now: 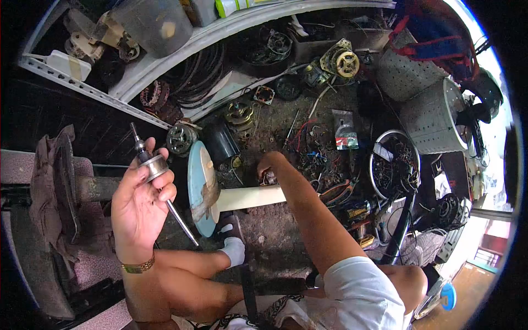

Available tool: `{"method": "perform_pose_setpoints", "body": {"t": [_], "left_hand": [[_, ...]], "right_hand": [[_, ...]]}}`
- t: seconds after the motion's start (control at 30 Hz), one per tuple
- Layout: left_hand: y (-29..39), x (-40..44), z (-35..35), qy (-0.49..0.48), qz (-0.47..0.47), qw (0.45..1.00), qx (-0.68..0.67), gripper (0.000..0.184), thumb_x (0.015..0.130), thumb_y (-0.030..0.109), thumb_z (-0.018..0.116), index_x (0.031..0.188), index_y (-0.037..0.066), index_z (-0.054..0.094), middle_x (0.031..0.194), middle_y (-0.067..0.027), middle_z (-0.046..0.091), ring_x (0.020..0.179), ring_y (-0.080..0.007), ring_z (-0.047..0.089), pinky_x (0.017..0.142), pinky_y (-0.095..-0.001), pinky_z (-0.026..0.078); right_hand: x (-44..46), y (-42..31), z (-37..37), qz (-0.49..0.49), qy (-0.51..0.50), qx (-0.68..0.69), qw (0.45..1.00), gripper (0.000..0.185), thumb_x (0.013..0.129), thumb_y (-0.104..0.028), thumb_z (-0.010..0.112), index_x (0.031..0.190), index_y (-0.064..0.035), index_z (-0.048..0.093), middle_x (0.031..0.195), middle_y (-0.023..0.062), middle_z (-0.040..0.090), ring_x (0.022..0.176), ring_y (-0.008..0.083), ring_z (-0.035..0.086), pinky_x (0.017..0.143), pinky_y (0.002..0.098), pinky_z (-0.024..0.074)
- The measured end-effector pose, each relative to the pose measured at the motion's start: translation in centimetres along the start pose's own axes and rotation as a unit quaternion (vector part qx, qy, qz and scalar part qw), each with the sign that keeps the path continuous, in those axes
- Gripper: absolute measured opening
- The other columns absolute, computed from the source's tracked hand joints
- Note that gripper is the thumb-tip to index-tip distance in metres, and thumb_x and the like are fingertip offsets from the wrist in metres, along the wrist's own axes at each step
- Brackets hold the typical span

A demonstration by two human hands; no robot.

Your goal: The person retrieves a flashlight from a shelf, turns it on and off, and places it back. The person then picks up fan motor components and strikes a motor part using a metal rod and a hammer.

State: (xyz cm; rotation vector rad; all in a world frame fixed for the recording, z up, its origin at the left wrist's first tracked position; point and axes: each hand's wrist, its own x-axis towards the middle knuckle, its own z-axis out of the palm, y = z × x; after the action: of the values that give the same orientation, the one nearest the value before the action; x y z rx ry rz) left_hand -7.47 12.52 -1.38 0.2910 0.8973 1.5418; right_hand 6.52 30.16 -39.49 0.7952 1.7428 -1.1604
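Note:
My left hand (144,195) is raised at the left, its fingers wrapped round a metal motor rotor (154,166). The rotor's threaded end points up and its long shaft slants down to the right. In the middle, my right hand (270,164) reaches down to the floor, fingers curled over a small metallic part (269,177) that is partly hidden. Just below it lies a cream-coloured post (250,198) joined to a round light-blue base (201,190), which stands on edge between my hands.
A metal-rimmed bowl (394,165) of dark scraps stands at the right. Loose wires, a plastic bag of parts (345,130) and a copper-coloured motor (346,64) lie beyond my right hand. A black cylinder (219,142) is near the blue base. A metal shelf edge (99,91) runs along the upper left.

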Motion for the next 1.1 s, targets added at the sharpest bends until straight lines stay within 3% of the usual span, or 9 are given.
{"method": "perform_pose_setpoints", "body": {"t": [0.07, 0.17, 0.27, 0.37, 0.57, 0.67, 0.73, 0.83, 1.1], "left_hand": [[0.0, 0.2, -0.2, 0.012, 0.004, 1.0, 0.006, 0.041, 0.086, 0.007, 0.047, 0.125, 0.001, 0.04, 0.111, -0.0147, 0.05, 0.072, -0.0145, 0.043, 0.059, -0.0255, 0.039], [0.0, 0.1, 0.0, 0.024, 0.019, 0.999, 0.024, 0.042, 0.086, 0.007, 0.047, 0.126, 0.001, 0.039, 0.111, -0.0142, 0.05, 0.072, -0.0134, 0.043, 0.059, -0.0246, 0.038], [-0.4, -0.2, 0.3, 0.02, 0.029, 0.998, 0.057, 0.043, 0.086, 0.007, 0.047, 0.128, 0.002, 0.038, 0.112, -0.0136, 0.05, 0.072, -0.0125, 0.042, 0.059, -0.0235, 0.038], [-0.6, -0.6, 0.5, 0.014, 0.028, 0.997, 0.072, 0.044, 0.086, 0.007, 0.047, 0.129, 0.002, 0.037, 0.113, -0.013, 0.05, 0.071, -0.0121, 0.042, 0.058, -0.0229, 0.038], [-0.8, -0.9, 0.5, 0.02, 0.046, 0.994, 0.099, 0.046, 0.085, 0.008, 0.047, 0.129, 0.002, 0.036, 0.114, -0.0127, 0.05, 0.071, -0.0119, 0.042, 0.057, -0.0226, 0.037], [-0.8, -0.8, 0.5, 0.021, 0.046, 0.994, 0.099, 0.047, 0.083, 0.004, 0.048, 0.128, 0.001, 0.036, 0.113, -0.0137, 0.049, 0.071, -0.0109, 0.044, 0.06, -0.0242, 0.038], [-0.9, -0.7, 0.5, 0.019, 0.038, 0.994, 0.098, 0.047, 0.082, 0.004, 0.048, 0.128, 0.002, 0.036, 0.113, -0.0128, 0.049, 0.071, -0.0105, 0.044, 0.061, -0.024, 0.038], [-1.1, -0.5, 0.7, 0.014, 0.03, 0.994, 0.106, 0.047, 0.082, 0.004, 0.048, 0.127, 0.002, 0.037, 0.114, -0.0118, 0.05, 0.071, -0.0104, 0.044, 0.061, -0.0237, 0.038], [-1.5, -0.7, 0.7, -0.002, 0.03, 0.994, 0.109, 0.046, 0.082, 0.003, 0.047, 0.127, 0.003, 0.037, 0.113, -0.0108, 0.051, 0.072, -0.0104, 0.045, 0.062, -0.0243, 0.039]], "right_hand": [[1.9, 0.8, 0.6, -0.001, -0.04, -0.046, 0.998, 0.06, 0.066, -0.042, 0.067, 0.121, -0.0196, 0.055, 0.131, 0.0092, 0.046, 0.113, 0.0308, 0.048, 0.093, 0.0459, 0.0387], [5.9, 3.5, 2.4, -0.108, 0.199, -0.059, 0.972, 0.042, 0.066, -0.039, 0.067, 0.099, -0.012, 0.067, 0.103, 0.0108, 0.063, 0.092, 0.0314, 0.059, 0.076, 0.046, 0.0476], [4.9, 3.9, 1.8, -0.059, 0.139, 0.048, 0.987, 0.039, 0.066, -0.04, 0.065, 0.093, -0.0112, 0.068, 0.096, 0.0118, 0.065, 0.091, 0.0313, 0.059, 0.077, 0.0436, 0.0475], [5.6, 4.9, 1.8, -0.181, 0.225, 0.035, 0.957, 0.04, 0.064, -0.037, 0.065, 0.086, -0.004, 0.068, 0.092, 0.0164, 0.065, 0.088, 0.0306, 0.06, 0.077, 0.0416, 0.0477], [0.6, 5.1, -1.8, -0.087, 0.269, 0.106, 0.953, 0.042, 0.068, -0.039, 0.058, 0.081, -0.0003, 0.066, 0.088, 0.0199, 0.063, 0.087, 0.029, 0.06, 0.076, 0.0415, 0.0458], [0.8, 7.6, -2.4, 0.0, 0.262, 0.265, 0.928, 0.052, 0.068, -0.038, 0.058, 0.101, 0.002, 0.062, 0.108, 0.0239, 0.058, 0.101, 0.0309, 0.057, 0.083, 0.0409, 0.0452], [1.3, 8.0, -1.7, -0.043, 0.517, 0.269, 0.811, 0.041, 0.063, -0.026, 0.064, 0.09, 0.0037, 0.063, 0.089, 0.0215, 0.064, 0.081, 0.0301, 0.061, 0.072, 0.0407, 0.0469], [-1.5, 6.8, -1.2, -0.085, 0.337, 0.343, 0.873, 0.065, 0.068, -0.037, 0.058, 0.116, 0.006, 0.051, 0.12, 0.0267, 0.049, 0.11, 0.0372, 0.05, 0.09, 0.0412, 0.0422], [-0.5, 4.4, -0.8, -0.047, 0.38, 0.26, 0.886, 0.052, 0.068, -0.039, 0.054, 0.105, -0.0022, 0.062, 0.114, 0.0238, 0.055, 0.107, 0.0378, 0.053, 0.089, 0.0419, 0.0421]]}}
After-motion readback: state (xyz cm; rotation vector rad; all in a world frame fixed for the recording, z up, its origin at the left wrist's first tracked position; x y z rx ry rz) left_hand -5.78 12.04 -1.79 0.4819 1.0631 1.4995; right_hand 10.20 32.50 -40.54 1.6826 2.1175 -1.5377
